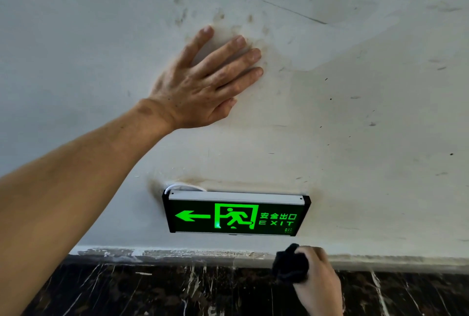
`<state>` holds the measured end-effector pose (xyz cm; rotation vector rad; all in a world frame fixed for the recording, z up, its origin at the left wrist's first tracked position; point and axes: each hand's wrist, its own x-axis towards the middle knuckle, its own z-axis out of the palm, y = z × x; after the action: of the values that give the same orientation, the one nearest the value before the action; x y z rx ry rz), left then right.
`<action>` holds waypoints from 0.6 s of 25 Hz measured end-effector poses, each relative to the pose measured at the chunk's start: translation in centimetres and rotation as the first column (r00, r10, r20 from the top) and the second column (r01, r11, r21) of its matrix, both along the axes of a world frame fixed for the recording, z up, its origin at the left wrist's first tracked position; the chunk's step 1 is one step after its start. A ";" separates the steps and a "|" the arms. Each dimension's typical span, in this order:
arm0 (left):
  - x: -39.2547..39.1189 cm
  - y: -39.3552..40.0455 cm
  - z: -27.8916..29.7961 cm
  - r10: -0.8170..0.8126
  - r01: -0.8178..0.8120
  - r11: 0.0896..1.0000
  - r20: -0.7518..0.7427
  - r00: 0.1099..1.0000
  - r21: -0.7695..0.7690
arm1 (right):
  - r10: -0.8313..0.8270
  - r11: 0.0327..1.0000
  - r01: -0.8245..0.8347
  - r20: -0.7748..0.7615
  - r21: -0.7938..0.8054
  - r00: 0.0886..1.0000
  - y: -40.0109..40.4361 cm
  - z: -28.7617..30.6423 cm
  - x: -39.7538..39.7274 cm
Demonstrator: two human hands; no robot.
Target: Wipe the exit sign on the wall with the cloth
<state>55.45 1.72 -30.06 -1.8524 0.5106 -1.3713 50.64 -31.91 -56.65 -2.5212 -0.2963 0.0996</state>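
Observation:
The exit sign (236, 214) is a black box lit green, with an arrow, a running figure and the word EXIT. It hangs low on a stained white wall. My left hand (205, 82) lies flat against the wall above the sign, fingers spread, holding nothing. My right hand (317, 280) is below the sign's right end, closed around a bunched black cloth (289, 265). The cloth sits a short way under the sign and does not touch it.
The white wall (355, 112) carries brown smudges and scuff marks, thickest around my left hand and above the sign. A white cable (182, 186) loops out at the sign's top left. Dark marble skirting (177, 287) runs along the bottom.

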 end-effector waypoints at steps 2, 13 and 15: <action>0.2 0.1 0.0 0.001 -0.001 1.000 0.003 1.000 0.004 | -0.221 0.940 0.236 -0.088 0.246 0.971 -0.6 0.4 1.0; 0.2 0.3 -0.1 0.019 -0.019 1.000 0.011 1.000 -0.001 | -0.218 0.736 0.187 -0.034 0.651 0.975 2.6 4.7 6.3; 0.2 0.2 -0.1 0.021 -0.021 1.000 0.006 1.000 0.003 | -0.262 0.745 0.213 -0.017 0.633 0.965 3.5 4.2 6.1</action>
<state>55.68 1.96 -30.16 -1.8460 0.4890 -1.3612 56.72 -28.42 -52.45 -1.8627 -0.0153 -0.1730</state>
